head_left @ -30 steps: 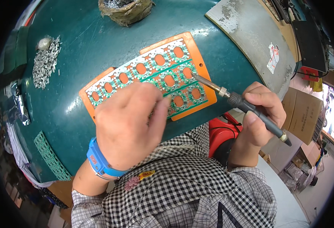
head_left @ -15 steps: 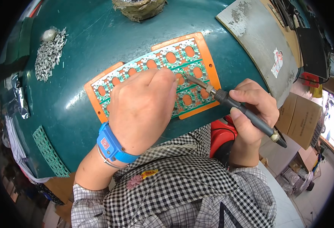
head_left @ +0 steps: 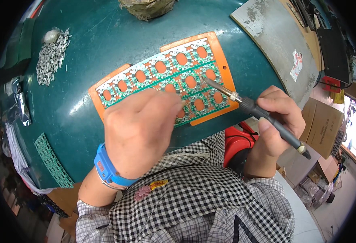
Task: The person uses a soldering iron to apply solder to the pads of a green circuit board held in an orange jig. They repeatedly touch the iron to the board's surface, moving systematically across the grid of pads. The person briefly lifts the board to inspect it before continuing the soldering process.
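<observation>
A panel of green circuit boards [head_left: 166,81] with rows of oval cut-outs lies in an orange carrier plate [head_left: 225,81] on the table. My right hand [head_left: 282,117] grips a soldering iron [head_left: 250,107] by its dark handle. The iron's metal tip points left over the panel, by a cut-out at its right end; contact cannot be made out. Closed and slightly blurred, my left hand [head_left: 139,123] hovers over the lower left of the panel, fingertips pinched by the bottom row. Whatever they hold is hidden. That hand covers part of the boards, and a blue wristband [head_left: 110,165] circles its wrist.
A heap of small silvery pieces [head_left: 51,60] lies at the far left of the green table, above a loose green board panel [head_left: 53,161]. A rough bowl-like container [head_left: 148,9] stands at the back. A worn grey board [head_left: 263,34] occupies the right, with a cardboard box [head_left: 323,127] beyond.
My left hand has drawn left and toward me, uncovering more boards in the middle. The soldering iron and my right hand have shifted slightly right.
</observation>
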